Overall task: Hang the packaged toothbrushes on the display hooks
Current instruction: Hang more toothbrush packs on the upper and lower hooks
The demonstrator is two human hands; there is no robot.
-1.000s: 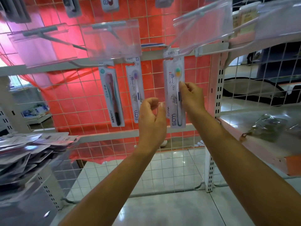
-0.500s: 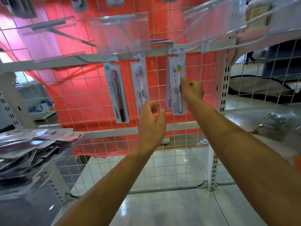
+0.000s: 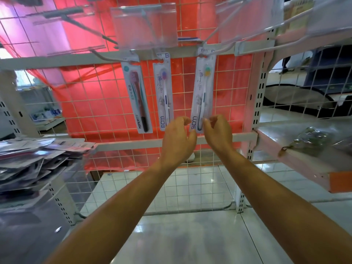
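Here, you are facing a red-backed wire grid panel (image 3: 95, 103) over pale floor tiles (image 3: 200, 183). The rightmost packaged toothbrush (image 3: 202, 92) is hanging on its hook (image 3: 207, 54); your left hand (image 3: 178, 136) and right hand (image 3: 217, 132) are curling at its bottom end, grip unclear.

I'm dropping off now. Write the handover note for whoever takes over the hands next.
Left hand: fingers curled at the lower left corner of the yellow-head pack; I cannot tell if it grips.
Right hand: curled at that pack's lower right edge; grip also unclear.
Hung: Hane pack, purple-head pack, yellow-head pack.
Left to do: hang the stack of packs at far left.
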